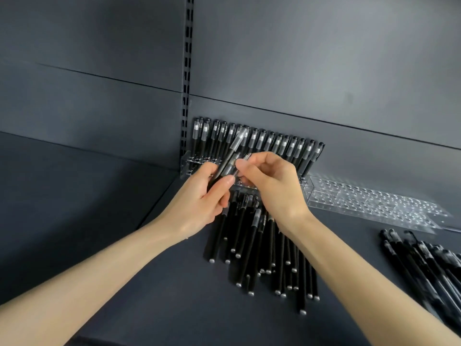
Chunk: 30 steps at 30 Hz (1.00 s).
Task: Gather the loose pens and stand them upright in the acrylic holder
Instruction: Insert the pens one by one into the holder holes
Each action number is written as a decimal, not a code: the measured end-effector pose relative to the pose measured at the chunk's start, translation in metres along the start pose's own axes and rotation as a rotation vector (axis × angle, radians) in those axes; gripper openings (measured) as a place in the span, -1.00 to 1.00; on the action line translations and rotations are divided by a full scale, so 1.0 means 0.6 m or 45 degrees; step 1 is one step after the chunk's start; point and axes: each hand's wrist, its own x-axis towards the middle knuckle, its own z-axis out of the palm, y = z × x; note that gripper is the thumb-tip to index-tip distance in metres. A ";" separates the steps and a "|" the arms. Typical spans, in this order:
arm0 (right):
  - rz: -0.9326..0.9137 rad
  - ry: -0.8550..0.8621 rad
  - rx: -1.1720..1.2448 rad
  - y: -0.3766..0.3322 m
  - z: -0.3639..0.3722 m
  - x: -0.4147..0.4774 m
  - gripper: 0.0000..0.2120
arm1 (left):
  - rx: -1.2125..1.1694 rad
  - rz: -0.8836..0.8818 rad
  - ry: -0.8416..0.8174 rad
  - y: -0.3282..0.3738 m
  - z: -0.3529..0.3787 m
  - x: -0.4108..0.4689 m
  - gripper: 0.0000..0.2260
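While my left hand (199, 203) grips a bundle (237, 143) of pens and my right hand (272, 186) pinches one pen (232, 167) from it, just before the holder (185, 168) at the back of the shelf (149, 283), I fear a loose grip spills them, or a skewed pen topples the standing row (282, 146).

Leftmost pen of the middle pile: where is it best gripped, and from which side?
Probably pinch the leftmost pen on its lower barrel near the grey end, from the left. It lies flat and outermost, with bare shelf beside it; its cap end runs under the left hand.
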 end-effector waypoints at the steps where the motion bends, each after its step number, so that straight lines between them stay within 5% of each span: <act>1: 0.003 0.005 0.013 -0.002 0.006 0.007 -0.86 | 0.022 0.027 0.000 -0.002 -0.007 0.008 -0.90; 10: -0.091 0.231 -0.112 0.000 0.086 0.087 -0.90 | -0.020 -0.022 0.000 -0.043 -0.087 0.084 -0.77; 19: -0.393 0.563 -0.458 0.002 0.093 0.164 -0.78 | 0.145 0.156 0.380 -0.082 -0.138 0.128 -0.70; 30: -0.528 0.514 -0.564 0.030 0.109 0.196 -0.76 | 0.075 0.146 0.391 -0.111 -0.160 0.140 -0.72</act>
